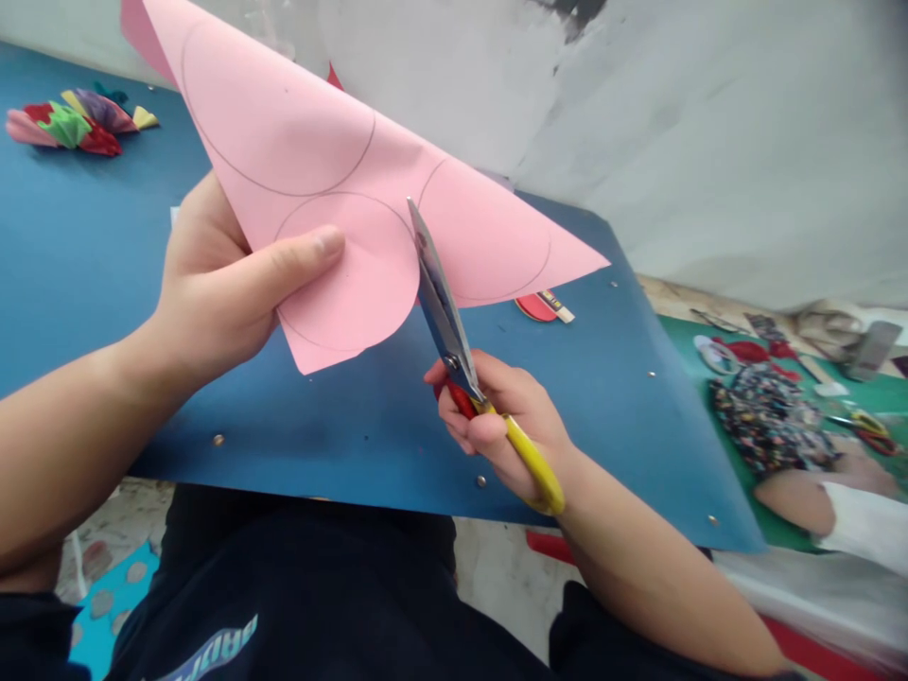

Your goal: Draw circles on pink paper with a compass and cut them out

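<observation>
Nearest, below the near edge of the blue desk (340, 435), is the wearer's dark shirt (340, 586), with dotted blue material (117, 596) lower left. Over that near edge, the right hand (515, 416) has its fingers curled closed around the yellow-and-red handles of the scissors (458, 364), whose blades point away, along the cut edge of a circle in the pink paper (369, 156); whether the blades meet on the sheet I cannot tell. The left hand (219, 270) clamps the paper, thumb pressed on its front face, the other fingers mostly hidden behind. The sheet is held tilted above the middle of the desk, pencilled with three circles, the lowest partly cut round. Beyond it, on the desk toward the right edge, lies a red rounded piece (535, 308). Near the far left corner sits a cluster of gathered colourful pieces (71, 123). Past the right edge, a green table (672, 328) carries a patterned dark bundle (766, 416) and another pair of scissors (871, 431), beside another person's white sleeve (865, 525). Farthest stands the pale wall (709, 123).
</observation>
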Motion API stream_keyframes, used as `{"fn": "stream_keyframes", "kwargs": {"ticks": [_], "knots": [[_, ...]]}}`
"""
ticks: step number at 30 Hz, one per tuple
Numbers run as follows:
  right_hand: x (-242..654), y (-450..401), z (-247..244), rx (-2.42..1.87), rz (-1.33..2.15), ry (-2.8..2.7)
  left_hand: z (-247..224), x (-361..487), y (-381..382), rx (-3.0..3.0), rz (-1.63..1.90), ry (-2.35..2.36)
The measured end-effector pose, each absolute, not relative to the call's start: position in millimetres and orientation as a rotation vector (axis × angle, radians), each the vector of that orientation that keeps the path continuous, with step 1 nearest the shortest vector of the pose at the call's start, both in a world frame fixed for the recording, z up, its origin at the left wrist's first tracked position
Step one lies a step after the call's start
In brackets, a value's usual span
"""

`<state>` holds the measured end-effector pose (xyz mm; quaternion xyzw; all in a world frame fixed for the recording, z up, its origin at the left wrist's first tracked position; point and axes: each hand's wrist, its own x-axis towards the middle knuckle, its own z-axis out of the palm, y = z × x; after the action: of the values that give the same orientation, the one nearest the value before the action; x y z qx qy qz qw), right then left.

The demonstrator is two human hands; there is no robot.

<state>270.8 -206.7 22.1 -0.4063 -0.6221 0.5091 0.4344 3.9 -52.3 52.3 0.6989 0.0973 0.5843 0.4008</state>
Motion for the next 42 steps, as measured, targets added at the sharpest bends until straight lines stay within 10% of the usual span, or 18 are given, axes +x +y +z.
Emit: {"fn": "stream_keyframes", "kwargs": {"ticks": [42], "knots": [[264.0, -214.3, 27.1, -1.024, 1.338, -1.420, 66.0, 2.7, -84.2, 1.923, 1.622, 0.311]]}}
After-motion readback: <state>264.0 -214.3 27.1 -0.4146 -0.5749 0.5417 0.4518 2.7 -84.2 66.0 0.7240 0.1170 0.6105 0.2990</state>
